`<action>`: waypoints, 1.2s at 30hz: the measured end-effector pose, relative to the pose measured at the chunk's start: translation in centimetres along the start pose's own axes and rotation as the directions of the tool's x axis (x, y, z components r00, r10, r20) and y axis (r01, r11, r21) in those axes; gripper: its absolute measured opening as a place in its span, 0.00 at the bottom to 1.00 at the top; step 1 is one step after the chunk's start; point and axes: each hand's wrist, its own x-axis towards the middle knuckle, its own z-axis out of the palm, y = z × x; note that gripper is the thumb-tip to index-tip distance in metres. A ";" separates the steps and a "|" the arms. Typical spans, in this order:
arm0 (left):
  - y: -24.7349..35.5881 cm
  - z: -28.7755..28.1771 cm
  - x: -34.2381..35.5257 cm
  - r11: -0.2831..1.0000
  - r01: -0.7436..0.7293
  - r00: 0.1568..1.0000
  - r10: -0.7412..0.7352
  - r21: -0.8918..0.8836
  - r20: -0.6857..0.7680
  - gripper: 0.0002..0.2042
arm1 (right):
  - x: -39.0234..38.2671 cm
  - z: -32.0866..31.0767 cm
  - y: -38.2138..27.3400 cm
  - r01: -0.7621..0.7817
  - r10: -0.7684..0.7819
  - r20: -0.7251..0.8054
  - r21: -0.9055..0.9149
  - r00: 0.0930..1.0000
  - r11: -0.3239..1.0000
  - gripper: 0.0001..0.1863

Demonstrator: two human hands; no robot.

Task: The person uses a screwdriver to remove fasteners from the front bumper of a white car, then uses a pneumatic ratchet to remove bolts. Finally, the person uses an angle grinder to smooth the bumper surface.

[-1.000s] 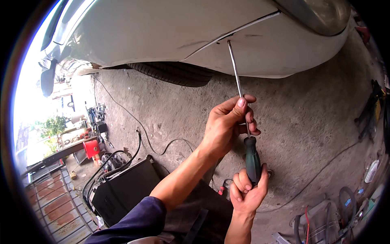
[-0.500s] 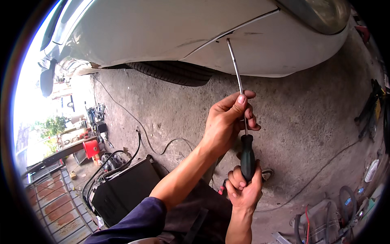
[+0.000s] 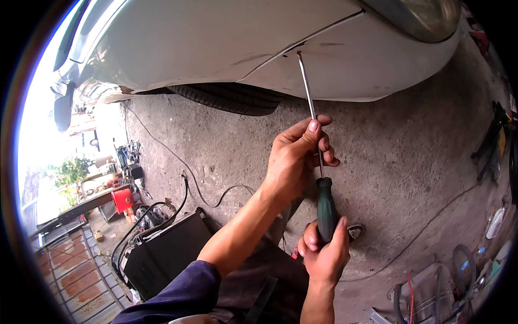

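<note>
A long screwdriver [image 3: 326, 208] with a dark green handle points up and away toward a light-coloured car's bumper [image 3: 372, 65]. Its tip meets the panel, or hangs just in front of it, below the seam [image 3: 302, 43] between fender and bumper; the exact contact is too small to tell. My left hand [image 3: 294, 154] pinches the metal shaft between thumb and fingers, about halfway along. My right hand [image 3: 326, 251] is closed around the butt of the handle, thumb lying along its side. Small dark scuffs mark the paint near the tip.
A tyre [image 3: 226, 98] shows under the fender. A thin cable [image 3: 197, 189] snakes over the concrete floor [image 3: 399, 156]. At the left stand a black boxy machine [image 3: 164, 254] with hoses and a red object [image 3: 123, 200]. Tools [image 3: 493, 143] and hoses [image 3: 464, 264] lie at the right.
Both hands and the screwdriver appear slightly further left in the picture, and the view has shifted a little. The right-hand fingers have changed their hold on the handle slightly.
</note>
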 end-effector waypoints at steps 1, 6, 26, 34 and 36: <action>0.0 0.1 0.0 1.000 0.006 1.000 -0.006 0.013 -0.007 0.15 | 0.0 0.5 0.9 0.271 -0.292 -0.039 -0.272 0.956 0.923 0.28; 0.2 0.5 -0.2 0.999 0.010 0.999 -0.009 0.033 -0.033 0.14 | 0.1 0.7 0.8 0.443 -0.552 -0.060 -0.529 0.831 0.724 0.27; 0.5 0.6 1.0 0.999 -0.033 0.999 0.032 0.025 0.042 0.15 | -0.3 -1.2 -0.5 -0.020 0.008 0.086 0.142 0.996 0.990 0.27; 1.2 0.5 1.0 0.996 -0.027 0.999 0.023 0.088 0.044 0.14 | -0.4 1.2 -0.1 0.443 -0.514 -0.028 -0.466 0.858 0.766 0.25; 1.4 0.4 1.3 0.996 -0.030 0.998 0.026 0.082 0.055 0.14 | -0.3 1.3 -1.3 0.152 -0.151 -0.110 -0.001 0.982 0.988 0.24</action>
